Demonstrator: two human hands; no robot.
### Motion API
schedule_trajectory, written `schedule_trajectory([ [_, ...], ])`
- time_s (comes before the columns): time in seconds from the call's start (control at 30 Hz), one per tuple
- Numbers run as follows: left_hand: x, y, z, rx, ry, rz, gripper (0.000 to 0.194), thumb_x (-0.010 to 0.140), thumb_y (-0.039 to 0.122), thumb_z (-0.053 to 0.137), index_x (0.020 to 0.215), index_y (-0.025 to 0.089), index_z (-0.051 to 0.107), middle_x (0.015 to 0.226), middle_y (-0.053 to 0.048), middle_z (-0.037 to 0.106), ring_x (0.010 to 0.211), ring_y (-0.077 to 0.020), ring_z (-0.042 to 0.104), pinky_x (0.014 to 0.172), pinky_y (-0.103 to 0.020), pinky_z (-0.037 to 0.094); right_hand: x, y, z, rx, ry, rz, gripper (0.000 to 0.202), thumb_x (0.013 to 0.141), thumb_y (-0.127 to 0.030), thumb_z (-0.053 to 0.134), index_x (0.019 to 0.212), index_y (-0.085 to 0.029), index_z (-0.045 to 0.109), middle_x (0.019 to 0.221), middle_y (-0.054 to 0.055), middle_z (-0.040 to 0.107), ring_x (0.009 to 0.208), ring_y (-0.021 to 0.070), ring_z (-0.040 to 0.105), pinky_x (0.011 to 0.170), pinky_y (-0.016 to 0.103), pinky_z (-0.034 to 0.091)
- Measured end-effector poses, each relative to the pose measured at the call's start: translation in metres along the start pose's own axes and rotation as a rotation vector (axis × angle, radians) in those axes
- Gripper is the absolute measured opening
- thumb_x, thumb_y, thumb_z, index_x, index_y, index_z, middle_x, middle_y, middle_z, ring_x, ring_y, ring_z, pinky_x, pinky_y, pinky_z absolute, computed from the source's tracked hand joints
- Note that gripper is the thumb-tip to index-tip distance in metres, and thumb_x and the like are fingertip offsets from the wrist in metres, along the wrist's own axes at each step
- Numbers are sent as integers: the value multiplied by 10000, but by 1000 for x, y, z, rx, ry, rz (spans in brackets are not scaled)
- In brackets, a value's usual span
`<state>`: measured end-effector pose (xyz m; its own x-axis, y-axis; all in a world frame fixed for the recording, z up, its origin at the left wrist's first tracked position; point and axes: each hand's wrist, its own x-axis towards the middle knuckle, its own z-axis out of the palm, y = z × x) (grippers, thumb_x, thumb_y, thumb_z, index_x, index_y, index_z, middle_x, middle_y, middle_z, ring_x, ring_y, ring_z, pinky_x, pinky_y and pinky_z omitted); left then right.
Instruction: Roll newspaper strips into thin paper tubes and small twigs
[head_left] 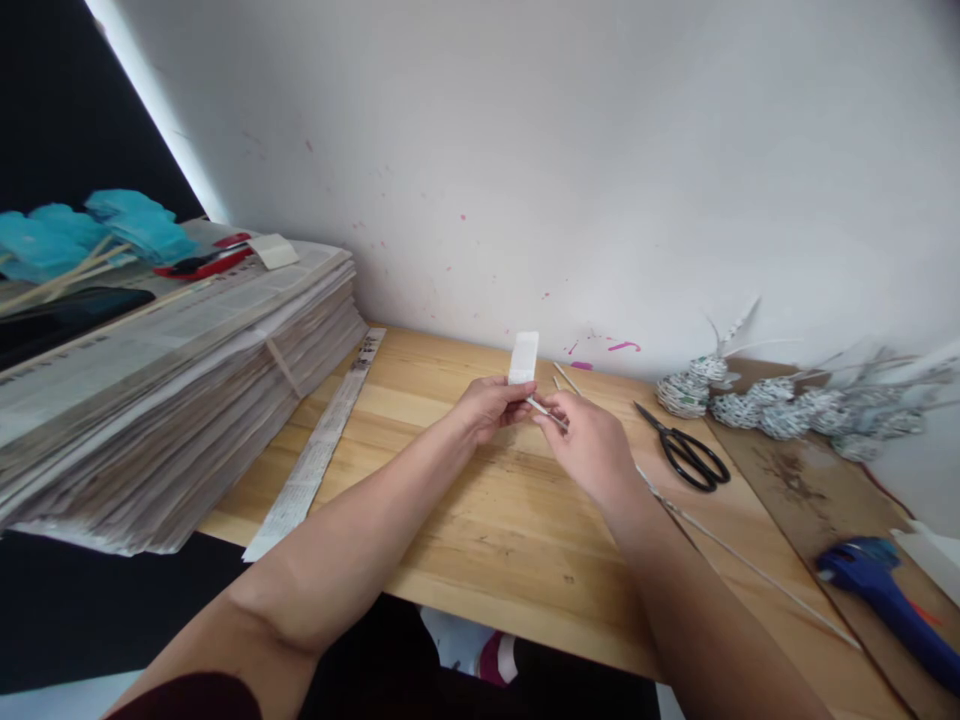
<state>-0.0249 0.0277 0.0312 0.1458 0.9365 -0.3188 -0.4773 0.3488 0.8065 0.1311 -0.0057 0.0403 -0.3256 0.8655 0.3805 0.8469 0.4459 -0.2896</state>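
Observation:
Over the middle of the wooden table, my left hand (496,405) pinches a strip of newspaper (524,358), whose flat white end sticks up past the fingers. Below the thumb the strip becomes a thin rolled paper tube. My right hand (585,435) is closed on that narrow rolled part, just right of the left fingertips. Both hands are nearly touching. Thin rolled paper sticks (757,570) lie on the table under and beside my right forearm. To the left rests a stack of flat newspaper strips (330,430).
A tall newspaper pile (300,350) fills the left, bearing red-handled pliers (202,262), a dark phone (75,315) and blue crumpled material (142,225). On the right are black scissors (686,450), woven paper pieces (780,405), cardboard (795,490) and a blue glue gun (892,600). A wall stands behind.

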Motion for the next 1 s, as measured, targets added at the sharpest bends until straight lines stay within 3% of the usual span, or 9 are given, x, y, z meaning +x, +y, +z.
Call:
schedule_trajectory([
  [0.1, 0, 0, 0, -5, -7, 6, 64, 793, 75, 658, 730, 67, 671, 672, -69, 681, 465, -46, 572, 463, -128, 483, 0, -1, 0, -39, 16, -17, 227, 935, -324, 445, 842, -202, 613, 741, 30, 662, 648, 158, 556, 588, 272, 281],
  [0.27, -2, 1, 1, -3, 5, 6, 62, 794, 58, 652, 733, 59, 664, 697, -81, 691, 461, -45, 571, 473, -131, 489, 2, 2, -2, -40, -78, 2, 315, 953, -321, 391, 731, -198, 577, 627, 20, 615, 561, 150, 503, 543, 282, 237],
  [0.43, -2, 1, 1, -8, 1, 7, 58, 803, 63, 641, 749, 55, 660, 693, -73, 682, 463, -46, 570, 460, -129, 486, 0, 0, -1, 7, -21, 16, 174, 904, -340, 501, 909, -213, 620, 760, 21, 673, 618, 151, 548, 574, 265, 278],
  [0.63, -2, 4, 0, -37, 13, 22, 36, 795, 71, 655, 758, 67, 655, 707, -74, 687, 470, -46, 570, 470, -133, 491, 1, 0, -1, -94, -50, 7, 333, 959, -354, 382, 726, -202, 566, 627, 29, 615, 571, 161, 513, 548, 287, 228],
  [0.77, -2, 4, 1, -26, 23, 18, 56, 789, 65, 657, 736, 72, 641, 696, -75, 686, 458, -45, 562, 459, -134, 481, 1, 1, -1, -72, -89, 0, 333, 964, -336, 369, 749, -199, 584, 677, 41, 643, 602, 165, 535, 556, 286, 234],
  [0.9, -1, 3, 0, -30, 33, 30, 49, 777, 68, 673, 735, 72, 647, 692, -71, 684, 456, -43, 557, 457, -134, 478, 0, -1, -1, -77, -24, 1, 250, 939, -358, 433, 846, -205, 608, 699, 31, 646, 620, 168, 545, 569, 280, 252],
  [1.0, 0, 4, -2, -42, 25, 34, 47, 763, 88, 696, 748, 72, 655, 704, -72, 688, 454, -39, 552, 453, -132, 477, 1, 0, -1, -28, -57, 12, 310, 949, -350, 400, 793, -199, 620, 655, 31, 629, 600, 165, 536, 563, 279, 259],
])
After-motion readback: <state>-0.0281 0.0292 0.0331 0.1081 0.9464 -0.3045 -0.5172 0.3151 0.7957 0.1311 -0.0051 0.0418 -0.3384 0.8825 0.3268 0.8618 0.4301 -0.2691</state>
